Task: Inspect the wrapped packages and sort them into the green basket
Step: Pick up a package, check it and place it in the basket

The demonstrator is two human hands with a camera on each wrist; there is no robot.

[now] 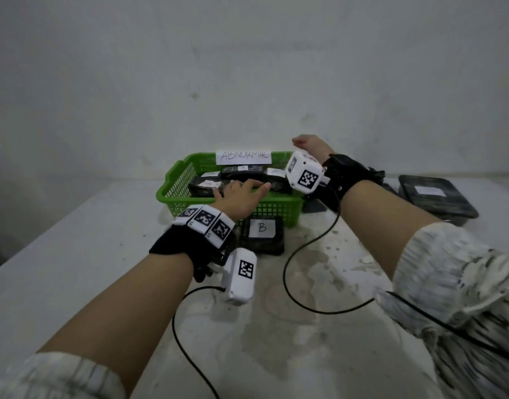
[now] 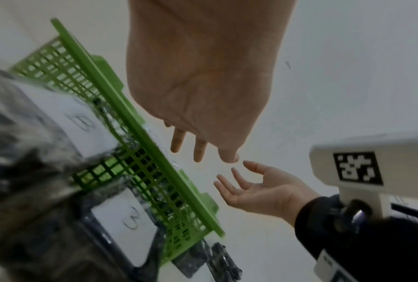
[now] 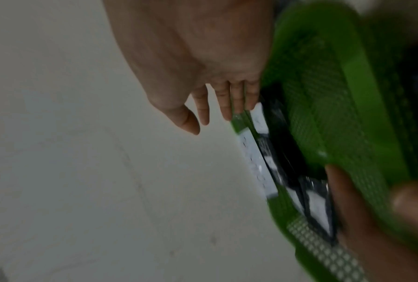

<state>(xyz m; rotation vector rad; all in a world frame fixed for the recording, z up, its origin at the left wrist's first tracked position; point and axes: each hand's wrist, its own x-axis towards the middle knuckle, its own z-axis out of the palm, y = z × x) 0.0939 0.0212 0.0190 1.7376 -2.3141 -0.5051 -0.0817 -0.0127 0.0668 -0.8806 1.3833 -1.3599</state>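
Observation:
A green mesh basket (image 1: pixel 177 184) with a paper label reading ABNORMAL (image 1: pixel 243 157) holds several black wrapped packages (image 1: pixel 241 174). My left hand (image 1: pixel 241 192) hovers palm down over the basket's front edge, fingers straight and empty. My right hand (image 1: pixel 306 142) is raised over the basket's right rear corner, also empty. In the left wrist view the left hand (image 2: pixel 198 145) shows bare fingers, and the right hand (image 2: pixel 246 183) is spread and relaxed. A black package marked B (image 1: pixel 262 236) lies on the table just in front of the basket.
More black wrapped packages (image 1: pixel 436 198) are stacked on the table to the right of the basket. The table (image 1: pixel 74 254) is white with a worn, stained patch in front. Black cables trail from both wrist cameras. A plain wall stands close behind the basket.

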